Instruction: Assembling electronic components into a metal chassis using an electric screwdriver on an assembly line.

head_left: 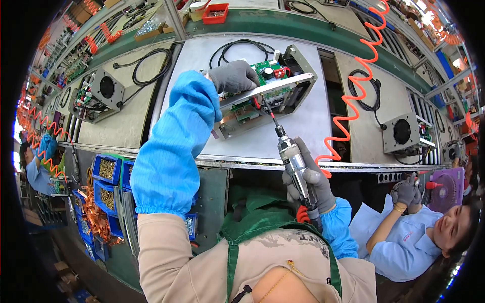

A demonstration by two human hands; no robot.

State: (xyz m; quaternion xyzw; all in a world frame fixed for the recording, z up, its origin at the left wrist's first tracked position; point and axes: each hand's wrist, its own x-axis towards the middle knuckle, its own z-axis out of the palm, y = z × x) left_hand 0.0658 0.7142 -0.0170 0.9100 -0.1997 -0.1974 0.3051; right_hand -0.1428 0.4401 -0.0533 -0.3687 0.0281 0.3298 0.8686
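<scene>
On the pale work plate stands an open metal chassis with a green circuit board and red and black wires inside. My left hand, in a grey glove, is closed at the chassis's upper left edge, its fingertips partly hidden. My right hand, gloved too, is wrapped round a pneumatic screwdriver. The long bit of the tool points up and left into the chassis, close to the board and wires; whether its tip touches a screw cannot be made out.
More chassis units with fans sit on plates to both sides. A coiled orange air hose hangs at right. Blue bins of screws stand at lower left. A co-worker sits close on the right. A black cable lies behind the chassis.
</scene>
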